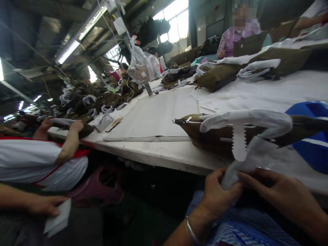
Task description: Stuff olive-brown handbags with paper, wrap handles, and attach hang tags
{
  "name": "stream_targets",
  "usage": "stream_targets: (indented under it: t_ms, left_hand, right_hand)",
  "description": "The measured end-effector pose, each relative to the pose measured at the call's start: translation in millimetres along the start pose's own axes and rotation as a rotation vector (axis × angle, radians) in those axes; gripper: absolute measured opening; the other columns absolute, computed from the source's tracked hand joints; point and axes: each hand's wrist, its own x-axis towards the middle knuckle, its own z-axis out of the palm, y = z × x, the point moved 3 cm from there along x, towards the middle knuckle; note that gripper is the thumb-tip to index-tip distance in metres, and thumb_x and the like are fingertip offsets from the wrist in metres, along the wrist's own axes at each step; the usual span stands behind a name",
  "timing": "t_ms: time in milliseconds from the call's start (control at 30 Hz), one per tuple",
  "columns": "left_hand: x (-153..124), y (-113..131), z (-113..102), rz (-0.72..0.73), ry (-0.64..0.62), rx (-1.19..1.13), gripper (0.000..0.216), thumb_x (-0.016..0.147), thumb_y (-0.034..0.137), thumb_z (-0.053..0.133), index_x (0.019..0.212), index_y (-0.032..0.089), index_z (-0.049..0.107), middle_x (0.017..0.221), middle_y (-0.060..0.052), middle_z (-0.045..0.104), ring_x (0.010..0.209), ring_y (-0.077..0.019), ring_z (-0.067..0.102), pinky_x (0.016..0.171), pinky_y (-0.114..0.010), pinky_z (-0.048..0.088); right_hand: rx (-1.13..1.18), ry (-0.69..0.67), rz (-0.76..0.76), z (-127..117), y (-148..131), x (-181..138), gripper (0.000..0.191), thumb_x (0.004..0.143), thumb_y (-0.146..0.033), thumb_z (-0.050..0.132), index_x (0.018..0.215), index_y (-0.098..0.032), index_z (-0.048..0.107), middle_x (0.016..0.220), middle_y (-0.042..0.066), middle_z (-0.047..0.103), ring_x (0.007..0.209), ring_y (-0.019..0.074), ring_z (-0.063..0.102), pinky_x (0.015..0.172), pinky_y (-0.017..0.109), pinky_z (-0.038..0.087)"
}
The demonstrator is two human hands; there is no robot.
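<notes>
A dark olive bag (198, 135) with a zip lies at the table's near edge in front of me. Its handle (274, 118), wrapped in thin white sheeting, arches over the bag, and a white notched strip (238, 141) hangs below it. My left hand (221, 193), with a bangle at the wrist, is closed around the wrapped strap end (232, 174) that comes down over the edge. My right hand (275, 193) pinches the wrapping of the same strap just beside it. The strap itself is hidden under the white sheeting.
A blue object (311, 150) sits behind the bag at right. More olive bags (217, 77) with wrapped handles lie farther back. At left, a co-worker's hands (77, 126) handle a bag; another person's hand (44, 205) holds folded white sheets (58, 218). A pink stool (98, 186) stands below the table.
</notes>
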Motion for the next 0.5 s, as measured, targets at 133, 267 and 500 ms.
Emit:
stream_targets:
  t_ms: [133, 267, 500]
  left_hand:
    - [-1.2, 0.1, 0.7, -0.017, -0.033, -0.118, 0.048, 0.076, 0.037, 0.081, 0.116, 0.011, 0.073, 0.108, -0.013, 0.077, 0.093, -0.0267, 0.070, 0.083, -0.033, 0.053]
    - [1.0, -2.7, 2.4, -0.080, -0.067, -0.199, 0.050, 0.080, 0.038, 0.081, 0.121, 0.012, 0.069, 0.117, -0.014, 0.075, 0.105, -0.0280, 0.069, 0.093, -0.034, 0.053]
    - [5.3, 1.0, -2.5, -0.082, 0.010, -0.169, 0.061, 0.082, 0.037, 0.082, 0.135, 0.015, 0.060, 0.132, -0.014, 0.070, 0.122, -0.0274, 0.066, 0.105, -0.034, 0.049]
  right_hand:
    - [-0.011, -0.187, -0.013, 7.8, 8.2, 3.5, 0.062, 0.070, -0.083, 0.057, 0.057, -0.025, 0.072, 0.058, 0.009, 0.071, 0.054, 0.0283, 0.066, 0.055, 0.039, 0.048]
    - [0.081, -0.204, 0.011, 5.1, 14.8, 4.8, 0.056, 0.079, -0.073, 0.057, 0.057, -0.022, 0.065, 0.051, 0.004, 0.065, 0.048, 0.0194, 0.059, 0.050, 0.031, 0.041]
    - [0.259, 0.180, 0.068, -20.8, 22.8, -34.6, 0.044, 0.087, -0.063, 0.060, 0.089, -0.023, 0.078, 0.070, 0.003, 0.075, 0.059, 0.0215, 0.070, 0.062, 0.032, 0.056]
